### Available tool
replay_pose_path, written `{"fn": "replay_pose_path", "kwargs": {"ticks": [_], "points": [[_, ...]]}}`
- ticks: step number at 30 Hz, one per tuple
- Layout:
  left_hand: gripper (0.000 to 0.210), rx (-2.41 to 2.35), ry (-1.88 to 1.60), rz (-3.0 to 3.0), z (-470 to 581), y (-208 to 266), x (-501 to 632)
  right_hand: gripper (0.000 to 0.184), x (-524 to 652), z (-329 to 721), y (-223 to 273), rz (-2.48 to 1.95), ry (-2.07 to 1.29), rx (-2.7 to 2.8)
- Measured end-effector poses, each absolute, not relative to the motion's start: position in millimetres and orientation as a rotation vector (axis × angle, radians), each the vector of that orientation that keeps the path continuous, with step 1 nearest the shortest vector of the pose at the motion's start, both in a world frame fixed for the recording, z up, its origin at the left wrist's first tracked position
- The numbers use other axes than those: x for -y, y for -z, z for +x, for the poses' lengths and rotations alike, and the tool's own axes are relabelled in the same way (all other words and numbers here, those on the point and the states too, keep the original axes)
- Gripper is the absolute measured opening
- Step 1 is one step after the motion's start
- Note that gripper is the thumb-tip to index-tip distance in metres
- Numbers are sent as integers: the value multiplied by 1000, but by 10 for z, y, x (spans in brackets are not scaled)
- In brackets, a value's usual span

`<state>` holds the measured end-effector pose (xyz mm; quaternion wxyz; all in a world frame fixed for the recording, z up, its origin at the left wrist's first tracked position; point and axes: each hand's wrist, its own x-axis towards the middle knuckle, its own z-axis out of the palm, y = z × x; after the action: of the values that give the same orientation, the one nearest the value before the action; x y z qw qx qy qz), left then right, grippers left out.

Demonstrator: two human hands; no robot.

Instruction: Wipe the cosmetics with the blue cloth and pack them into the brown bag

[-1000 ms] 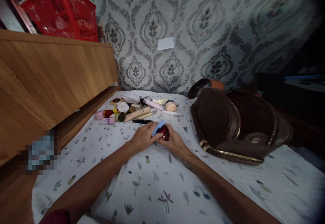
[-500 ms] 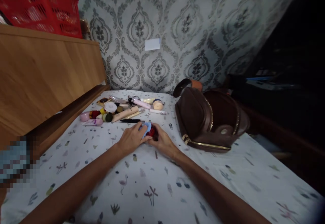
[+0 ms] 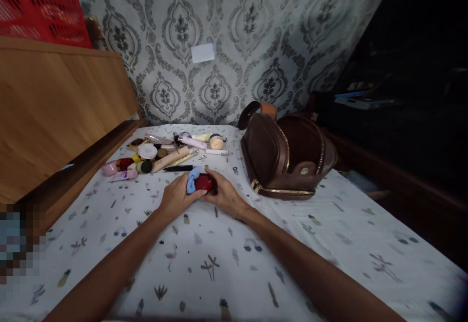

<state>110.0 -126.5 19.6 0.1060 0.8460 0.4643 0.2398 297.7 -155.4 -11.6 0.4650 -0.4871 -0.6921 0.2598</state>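
Both hands meet around a small glossy red rounded item (image 3: 204, 182) above the printed cloth; its exact kind is hard to make out. My left hand (image 3: 176, 194) is closed on a bunched light-blue cloth (image 3: 192, 179), pressed against the item's left side. Curled round the item's right end is my right hand (image 3: 227, 194), where a dark part shows. Just beyond my left hand lies a black pen-like stick (image 3: 178, 168). Farther back are a beige tube (image 3: 171, 159), a round white case (image 3: 147, 151), a white stick (image 3: 217, 152) and several other cosmetics.
A brown leather bag (image 3: 268, 154) stands at the right with its zipped top open. The white printed cloth (image 3: 204, 244) covers the surface. A wooden cabinet (image 3: 66, 103) bounds the left, with a red plastic basket (image 3: 47, 10) on top. Patterned wallpaper (image 3: 215, 15) rises behind.
The view has shifted slightly, so everything sits a little farther left. My left hand and the blue cloth have moved to the red item's left side, leaving more of its red surface showing.
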Motion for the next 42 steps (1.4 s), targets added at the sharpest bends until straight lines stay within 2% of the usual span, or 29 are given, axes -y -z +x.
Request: {"fn": "replay_pose_path", "kwargs": {"ticks": [4, 11, 22, 28, 35, 42], "points": [[59, -1302, -702, 2474, 1106, -194, 1266, 81, 1583, 2992, 109, -1170, -512, 1855], [48, -1252, -702, 2461, 1093, -211, 1280, 81, 1600, 2993, 84, -1163, -519, 1878], [45, -1449, -529, 2634, 1107, -227, 1311, 74, 1617, 3004, 93, -1209, -552, 1817], [41, -1311, -684, 2693, 1076, -155, 1311, 72, 1637, 3000, 64, -1249, -502, 1812], [34, -1097, -890, 2687, 1032, -102, 1267, 84, 1600, 3044, 102, -1186, -575, 1772], [45, -952, -855, 2551, 1013, -80, 1226, 55, 1596, 3051, 0, -1233, -732, 1625]]}}
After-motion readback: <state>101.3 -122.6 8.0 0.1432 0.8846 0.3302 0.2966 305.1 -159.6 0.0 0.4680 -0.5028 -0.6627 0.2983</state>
